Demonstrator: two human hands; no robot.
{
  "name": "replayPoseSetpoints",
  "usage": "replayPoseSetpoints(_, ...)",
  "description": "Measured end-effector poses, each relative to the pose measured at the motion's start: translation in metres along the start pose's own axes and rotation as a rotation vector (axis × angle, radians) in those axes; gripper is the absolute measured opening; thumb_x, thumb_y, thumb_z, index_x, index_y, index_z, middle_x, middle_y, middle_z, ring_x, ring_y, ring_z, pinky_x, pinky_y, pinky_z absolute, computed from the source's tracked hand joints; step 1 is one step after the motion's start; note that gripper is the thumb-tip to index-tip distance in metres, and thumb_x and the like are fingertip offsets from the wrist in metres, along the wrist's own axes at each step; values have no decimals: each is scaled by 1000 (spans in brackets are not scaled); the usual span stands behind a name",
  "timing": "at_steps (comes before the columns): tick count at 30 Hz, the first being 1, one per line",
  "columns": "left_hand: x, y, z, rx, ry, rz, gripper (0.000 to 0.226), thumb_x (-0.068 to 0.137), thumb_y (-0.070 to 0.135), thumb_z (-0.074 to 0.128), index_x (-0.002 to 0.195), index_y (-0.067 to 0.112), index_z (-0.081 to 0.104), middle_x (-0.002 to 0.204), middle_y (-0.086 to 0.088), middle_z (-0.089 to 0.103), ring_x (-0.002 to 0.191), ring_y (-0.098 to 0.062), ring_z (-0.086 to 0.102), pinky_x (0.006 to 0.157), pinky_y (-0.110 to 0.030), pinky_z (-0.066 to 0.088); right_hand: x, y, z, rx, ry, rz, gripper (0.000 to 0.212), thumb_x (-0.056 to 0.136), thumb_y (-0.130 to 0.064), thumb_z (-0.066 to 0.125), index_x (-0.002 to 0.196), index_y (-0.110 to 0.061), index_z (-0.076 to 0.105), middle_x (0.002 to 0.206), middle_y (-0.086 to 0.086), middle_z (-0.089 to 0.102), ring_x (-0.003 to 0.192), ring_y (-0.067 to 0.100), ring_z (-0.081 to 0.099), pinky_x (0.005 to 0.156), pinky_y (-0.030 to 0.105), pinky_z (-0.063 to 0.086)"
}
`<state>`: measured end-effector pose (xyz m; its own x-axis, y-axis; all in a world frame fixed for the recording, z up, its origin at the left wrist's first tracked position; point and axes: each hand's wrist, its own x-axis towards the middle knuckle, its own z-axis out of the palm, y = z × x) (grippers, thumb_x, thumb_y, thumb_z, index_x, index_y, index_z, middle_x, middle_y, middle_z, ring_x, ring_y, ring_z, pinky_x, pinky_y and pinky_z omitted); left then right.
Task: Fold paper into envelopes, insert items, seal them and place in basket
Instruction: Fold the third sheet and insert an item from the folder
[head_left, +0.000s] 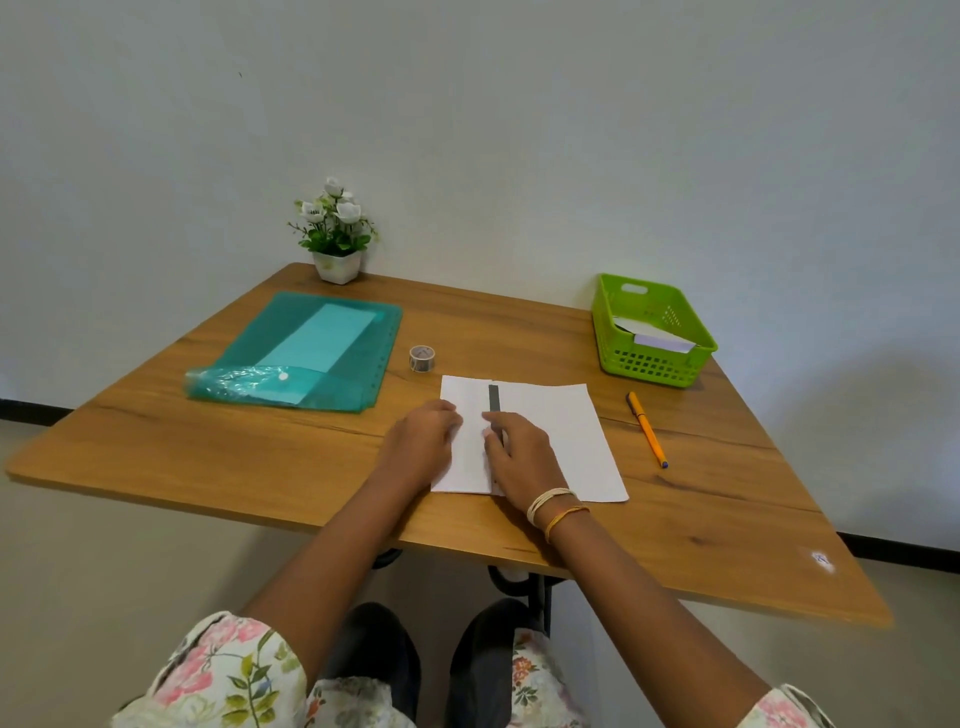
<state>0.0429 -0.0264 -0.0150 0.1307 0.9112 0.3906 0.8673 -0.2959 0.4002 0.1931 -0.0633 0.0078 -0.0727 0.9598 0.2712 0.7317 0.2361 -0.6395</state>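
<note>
I see the white paper (550, 441) flat on the table (260, 457), its fold running away from me. My left hand (421, 439) presses the folded flap with curled fingers; my right hand (519, 452), nearer the crease, pinches the dark strip (493, 399) lying along it.

**Other Things on the Tabletop**

A little white pot of white flowers (336, 231) stands far beyond the fingers (451, 415), at the back edge of the brown tabletop (208, 447), close to the pale wall (519, 130). A see-through green folder (306, 351) lies flat, off to the left of the fingers. An orange pen (647, 429) lies to their right.
</note>
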Motion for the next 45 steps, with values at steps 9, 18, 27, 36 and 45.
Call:
replayPoseSetpoints(9,-5,6,-4,150,-78,-222,44,101,36,37,132,10,53,145,-7,46,137,-22,38,113,-40,31,-4,5,12,-125,-136,-30,44,98,-31,46,139,-18,46,146,1,45,133,18,43,111,30,34)
replayPoseSetpoints(18,13,21,-25,-563,-89,-468,42,97,14,53,138,13,50,137,-5,56,121,-21,53,95,-31,45,-1,3,6,30,-105,-6,39,95,-23,53,134,-16,53,137,2,54,125,19,51,107,32,41)
replayPoseSetpoints(27,8,30,-26,-956,58,-545,32,101,20,44,126,14,62,117,-8,68,95,-19,65,72,-28,54,9,-10,-5,191,-107,157,38,98,-31,48,129,-11,57,128,4,58,117,21,54,99,30,45)
replayPoseSetpoints(36,-4,33,-4,-674,-182,-137,33,101,26,46,129,19,61,126,1,63,111,-12,58,84,-21,48,43,-8,-28,461,-134,489,21,88,-18,56,96,-1,64,102,24,67,85,32,62,72,34,48)
replayPoseSetpoints(45,-6,30,6,-164,-211,10,44,101,34,43,144,28,41,147,4,45,136,-15,40,112,-38,33,32,-1,-15,-229,-92,431,40,93,-21,55,127,-5,43,127,16,53,113,31,56,84,32,46)
